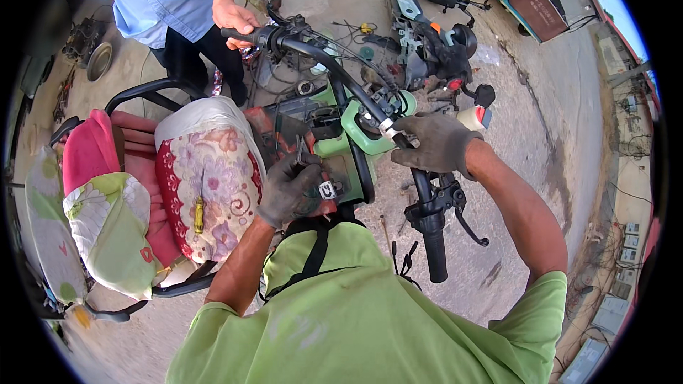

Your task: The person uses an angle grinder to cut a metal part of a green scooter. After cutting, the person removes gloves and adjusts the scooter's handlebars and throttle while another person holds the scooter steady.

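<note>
My right hand (435,144), in a grey work glove, is wrapped over the black handlebar (334,67) of a green electric three-wheeler, beside a bare silvery stretch of the bar. Below it hang the right grip (433,245) and a brake lever (469,224). Closed in its own grey glove, my left hand (290,188) is over the footwell, just right of the flowered seat. From its fingers a slim grey metal tool (303,151) points upward; its exact kind is unclear. Green front bodywork (361,131) lies between my hands. On the seat cover (228,178) rests a yellow-handled screwdriver (199,215).
A person in a blue shirt (167,0) stands at the far left, one hand (235,18) on the left grip. A partly stripped scooter (427,43) lies beyond the handlebar. Loose cables (284,78) and parts litter the ground. A cargo tricycle (537,0) stands far right.
</note>
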{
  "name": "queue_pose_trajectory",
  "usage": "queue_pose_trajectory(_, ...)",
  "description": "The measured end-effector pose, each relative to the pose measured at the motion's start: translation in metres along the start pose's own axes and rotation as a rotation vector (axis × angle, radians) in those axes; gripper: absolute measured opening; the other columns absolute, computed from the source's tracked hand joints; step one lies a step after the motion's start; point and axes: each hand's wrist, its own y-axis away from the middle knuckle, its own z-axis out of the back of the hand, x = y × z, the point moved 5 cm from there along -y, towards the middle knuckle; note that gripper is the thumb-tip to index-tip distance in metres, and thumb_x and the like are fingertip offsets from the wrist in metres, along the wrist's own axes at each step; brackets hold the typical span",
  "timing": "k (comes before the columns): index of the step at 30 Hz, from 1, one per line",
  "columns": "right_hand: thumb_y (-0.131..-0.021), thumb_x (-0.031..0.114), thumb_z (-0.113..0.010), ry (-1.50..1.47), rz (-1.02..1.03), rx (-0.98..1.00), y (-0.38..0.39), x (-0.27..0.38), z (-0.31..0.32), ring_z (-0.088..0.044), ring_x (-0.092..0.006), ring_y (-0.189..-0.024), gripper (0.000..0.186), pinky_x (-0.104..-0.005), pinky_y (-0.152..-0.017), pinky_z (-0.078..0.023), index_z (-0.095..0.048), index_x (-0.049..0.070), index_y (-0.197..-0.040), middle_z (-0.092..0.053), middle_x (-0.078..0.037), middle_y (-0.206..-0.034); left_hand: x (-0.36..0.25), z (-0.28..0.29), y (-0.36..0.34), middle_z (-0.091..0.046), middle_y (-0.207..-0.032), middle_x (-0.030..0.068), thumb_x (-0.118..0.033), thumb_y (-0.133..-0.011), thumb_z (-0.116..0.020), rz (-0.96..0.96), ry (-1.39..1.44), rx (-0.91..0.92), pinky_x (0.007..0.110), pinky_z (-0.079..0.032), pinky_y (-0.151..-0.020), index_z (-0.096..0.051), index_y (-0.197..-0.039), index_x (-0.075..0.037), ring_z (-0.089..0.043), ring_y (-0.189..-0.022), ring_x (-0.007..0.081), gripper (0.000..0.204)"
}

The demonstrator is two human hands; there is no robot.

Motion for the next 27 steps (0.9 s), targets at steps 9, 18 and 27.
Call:
queue_pose_trajectory(9,-0.094,0.029,-0.070,-0.789,-0.120,-0.427,-0.025,-0.120,-0.053,-0.071,-0.0234,-0.095,0.045,-0.0350,-0.082,-0.056,-0.064,-0.006,-0.120,-0.073,-0.018,-0.105,0.009,-0.006,-0.010,-0.072,-0.096,0.0053,-0.006,-0.097,-0.064,-0.006,0.014,-0.061,0.028,-0.054,-0.078,-0.067,-0.112,0.001,-0.066,-0.084,0.0107,0.016)
queue_pose_trajectory(18,-0.101,0.035,-0.048,-2.154,0.110,-0.026,0.069,-0.089,-0.188,-0.068,-0.0262,-0.107,0.054,-0.0395,-0.096,-0.055,-0.054,-0.006,-0.137,-0.068,-0.018,-0.122,0.013,0.003,-0.010,-0.071,-0.094,0.0035,-0.004,-0.097,-0.064,0.013,0.046,-0.148,0.026,-0.053,-0.075,-0.068,-0.110,0.001,-0.064,-0.082,0.0084,0.015)
queue_pose_trajectory(27,-0.081,0.035,-0.077,-2.241,0.367,0.087,0.110,-0.019,-0.186,-0.057,-0.0389,-0.130,0.088,-0.0519,-0.109,-0.046,-0.040,-0.001,-0.152,-0.054,-0.022,-0.146,0.002,-0.019,-0.032,-0.070,-0.095,0.0037,-0.004,-0.097,-0.065,-0.009,0.027,-0.118,0.025,-0.052,-0.075,-0.068,-0.112,0.001,-0.063,-0.082,0.0081,0.016)
